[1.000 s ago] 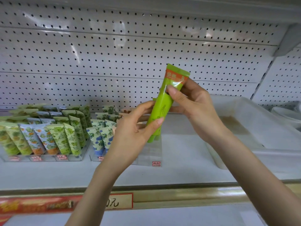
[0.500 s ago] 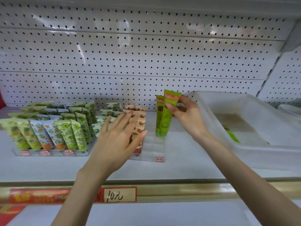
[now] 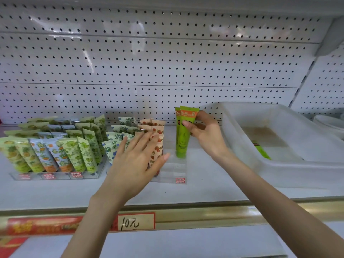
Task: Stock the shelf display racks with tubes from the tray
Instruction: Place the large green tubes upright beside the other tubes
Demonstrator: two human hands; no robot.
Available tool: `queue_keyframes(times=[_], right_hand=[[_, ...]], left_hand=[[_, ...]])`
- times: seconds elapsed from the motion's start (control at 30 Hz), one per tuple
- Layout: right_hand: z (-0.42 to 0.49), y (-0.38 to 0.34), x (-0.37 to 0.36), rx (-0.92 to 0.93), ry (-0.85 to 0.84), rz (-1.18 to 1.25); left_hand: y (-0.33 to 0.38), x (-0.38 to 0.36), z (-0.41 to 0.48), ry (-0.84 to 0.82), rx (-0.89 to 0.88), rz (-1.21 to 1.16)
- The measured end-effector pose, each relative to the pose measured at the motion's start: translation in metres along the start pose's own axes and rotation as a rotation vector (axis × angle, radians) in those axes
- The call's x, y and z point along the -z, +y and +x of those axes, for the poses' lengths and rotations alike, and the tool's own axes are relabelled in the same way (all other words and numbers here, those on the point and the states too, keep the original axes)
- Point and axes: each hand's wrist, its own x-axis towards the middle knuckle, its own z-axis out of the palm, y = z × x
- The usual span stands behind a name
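Fingers (image 3: 187, 125) of right hand (image 3: 206, 133) pinched the tube (image 3: 183, 138), now lowered into the rack (image 3: 174, 170) at 12 o'clock; left hand (image 3: 135, 161) had let go, fingers spread, so nearly stocked

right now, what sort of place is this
Most likely a shop aisle: a pegboard-backed shelf, clear racks filled with tubes, and a handwritten price tag on the shelf edge. The right hand holds a green tube upright at one rack.

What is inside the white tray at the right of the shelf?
One green tube lies in the tray near its left wall; the bottom shows a brownish stain. The cloudy near wall hides the front floor.
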Motion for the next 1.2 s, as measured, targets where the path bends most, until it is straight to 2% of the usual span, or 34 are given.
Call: queue_keyframes(times=[0.23,0.67,0.93,1.2], right_hand=[[-0.006,0.007,-0.006,-0.007,-0.071,-0.086],[0.001,-0.003,0.011,0.033,-0.055,-0.058],[0.021,-0.051,0.087,0.076,0.102,-0.039],[0.034,-0.037,0.167,-0.077,0.037,-0.270]], left_hand=[[0.001,0.001,0.000,-0.005,0.005,0.024],[0.007,0.016,0.003,0.065,0.005,0.000],[0.043,0.032,0.019,0.173,-0.123,-0.021],[0.107,0.025,0.041,0.183,-0.278,-0.028]])
